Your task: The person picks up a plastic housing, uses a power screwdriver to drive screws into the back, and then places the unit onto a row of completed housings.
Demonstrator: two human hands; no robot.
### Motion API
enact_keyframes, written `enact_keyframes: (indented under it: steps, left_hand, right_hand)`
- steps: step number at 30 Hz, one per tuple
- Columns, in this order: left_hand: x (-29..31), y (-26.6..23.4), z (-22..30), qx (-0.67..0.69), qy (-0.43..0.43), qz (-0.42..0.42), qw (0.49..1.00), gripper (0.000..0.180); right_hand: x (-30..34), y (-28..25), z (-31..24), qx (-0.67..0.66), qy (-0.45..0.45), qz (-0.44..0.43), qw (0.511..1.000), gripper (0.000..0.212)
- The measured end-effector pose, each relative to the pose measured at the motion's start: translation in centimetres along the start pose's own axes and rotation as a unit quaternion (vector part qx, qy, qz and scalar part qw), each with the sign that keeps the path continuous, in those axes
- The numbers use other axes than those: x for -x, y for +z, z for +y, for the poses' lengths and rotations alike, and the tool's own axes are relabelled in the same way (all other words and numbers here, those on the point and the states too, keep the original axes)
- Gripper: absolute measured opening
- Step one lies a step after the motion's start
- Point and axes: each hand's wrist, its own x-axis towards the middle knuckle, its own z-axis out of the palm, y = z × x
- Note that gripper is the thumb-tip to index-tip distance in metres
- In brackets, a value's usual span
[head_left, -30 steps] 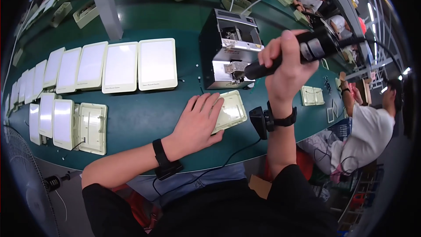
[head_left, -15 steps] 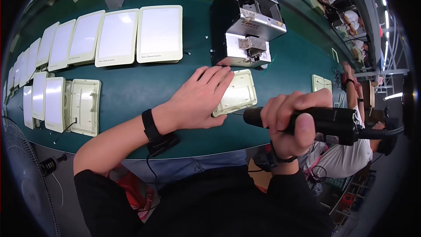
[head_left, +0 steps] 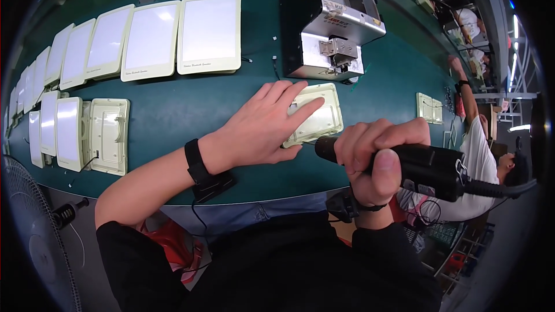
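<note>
My right hand (head_left: 378, 156) is wrapped round a black electric screwdriver (head_left: 430, 164), which lies nearly level with its nose toward the left. The nose is close to the near edge of a cream plastic housing (head_left: 324, 117); whether the bit touches it I cannot tell. My left hand (head_left: 263, 118) grips that housing on the table, thumb at its near edge, index finger stretched over its inside and the other fingers at its far left. The housing lies tilted, its ribbed inside facing up. My palm hides its left part.
A silver and black machine (head_left: 329, 34) stands beyond the housing. Cream panels with white faces (head_left: 151, 37) line the far left, and an open cream housing (head_left: 110, 136) with a cable lies nearer. A fan (head_left: 40, 242) is at lower left; a person (head_left: 480, 156) sits at right.
The screwdriver's nose has moved left, closer to the housing's near edge. My left index finger reaches further over the housing. The whole view has shifted slightly.
</note>
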Motion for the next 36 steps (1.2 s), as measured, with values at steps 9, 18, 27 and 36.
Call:
enact_keyframes:
  steps: [9,18,27,36]
  left_hand:
    - [2.5,-0.5,1.9,-0.029,-0.027,-0.028,0.999,0.083]
    - [12.7,-4.5,8.2,-0.331,-0.351,0.015,0.876,0.09]
    - [-9.5,6.4,12.7,-0.088,0.032,-0.092,0.991,0.064]
    - [-31.6,26.5,12.6,-0.051,0.163,0.053,0.984,0.066]
  right_hand:
    - [0.9,-0.8,0.0,-0.086,0.004,-0.028,0.996,0.031]
    - [0.4,-8.2,-3.1,-0.231,-0.034,0.055,0.971,0.033]
    - [6.0,-14.3,-7.5,-0.075,-0.134,0.107,0.982,0.031]
    - [9.7,-16.6,-13.2,0.066,-0.167,0.194,0.965,0.035]
